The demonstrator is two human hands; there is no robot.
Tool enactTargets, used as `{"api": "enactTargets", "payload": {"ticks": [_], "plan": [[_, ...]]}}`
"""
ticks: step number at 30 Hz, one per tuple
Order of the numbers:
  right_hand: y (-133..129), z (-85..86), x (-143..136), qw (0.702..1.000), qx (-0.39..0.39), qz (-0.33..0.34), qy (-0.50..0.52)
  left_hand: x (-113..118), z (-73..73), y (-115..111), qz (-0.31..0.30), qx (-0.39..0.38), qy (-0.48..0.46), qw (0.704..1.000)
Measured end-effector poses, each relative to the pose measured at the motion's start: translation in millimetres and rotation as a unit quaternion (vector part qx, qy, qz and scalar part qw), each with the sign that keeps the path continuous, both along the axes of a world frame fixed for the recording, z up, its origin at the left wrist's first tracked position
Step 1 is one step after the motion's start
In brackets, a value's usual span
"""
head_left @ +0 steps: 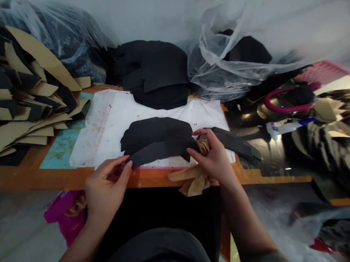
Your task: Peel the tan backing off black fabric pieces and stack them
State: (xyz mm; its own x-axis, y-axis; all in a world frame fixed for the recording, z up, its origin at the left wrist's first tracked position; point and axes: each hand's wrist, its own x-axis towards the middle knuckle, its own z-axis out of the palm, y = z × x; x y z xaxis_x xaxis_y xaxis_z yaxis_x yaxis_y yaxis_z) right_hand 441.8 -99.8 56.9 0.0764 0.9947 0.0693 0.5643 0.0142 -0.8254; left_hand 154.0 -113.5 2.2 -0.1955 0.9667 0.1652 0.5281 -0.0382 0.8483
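A curved black strip of fabric or foam (161, 151) stretches between my hands, along the near edge of a larger black cut piece (154, 128) lying on white sheeting. My left hand (108, 184) pinches the strip's left end between thumb and fingers. At its right end, my right hand (212, 156) has thumb and forefinger closed on the strip. Crumpled tan paper-like strips (192, 179) hang below my right palm; whether its other fingers hold them, I cannot tell. More black strips (232, 143) lie just right of that hand.
Black cut pieces (159, 68) are stacked at the back. Tan-and-black pieces (21, 97) pile up at left. Plastic bags (230, 64) stand against the wall. To the right are a white bottle with a blue tip (287, 128) and a magenta ring-shaped handle (289, 108).
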Motion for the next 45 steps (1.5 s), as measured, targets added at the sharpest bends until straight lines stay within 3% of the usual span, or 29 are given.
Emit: {"api": "enactTargets", "payload": {"ticks": [7,19,25,31,34,38,45], "plan": [[6.5,-25.2,-3.1,0.998,-0.004,-0.019,-0.055,8.9,-1.8,0.7,-0.017,0.012,0.040,0.999],[-0.2,-26.8,-6.6,0.998,0.017,-0.026,-0.054,7.7,-9.3,-4.7,0.000,0.065,0.092,0.994],[-6.0,-26.9,-5.2,0.992,0.043,-0.001,-0.122,5.6,-5.6,-11.3,-0.070,0.109,0.146,0.981],[-5.9,-30.4,-8.4,0.979,0.138,0.065,-0.135,0.6,2.7,-9.2,-0.112,0.092,0.154,0.977],[-1.4,-30.8,-4.6,0.980,0.148,0.097,-0.095,-0.4,6.3,-11.7,-0.127,0.081,0.127,0.980],[0.3,-26.5,2.5,0.983,0.131,0.113,-0.053,-1.1,10.5,-20.1,-0.185,0.031,0.022,0.982],[-4.1,-25.4,10.0,0.989,0.103,0.108,-0.005,-9.6,17.6,-30.1,-0.320,0.019,-0.124,0.939]]}}
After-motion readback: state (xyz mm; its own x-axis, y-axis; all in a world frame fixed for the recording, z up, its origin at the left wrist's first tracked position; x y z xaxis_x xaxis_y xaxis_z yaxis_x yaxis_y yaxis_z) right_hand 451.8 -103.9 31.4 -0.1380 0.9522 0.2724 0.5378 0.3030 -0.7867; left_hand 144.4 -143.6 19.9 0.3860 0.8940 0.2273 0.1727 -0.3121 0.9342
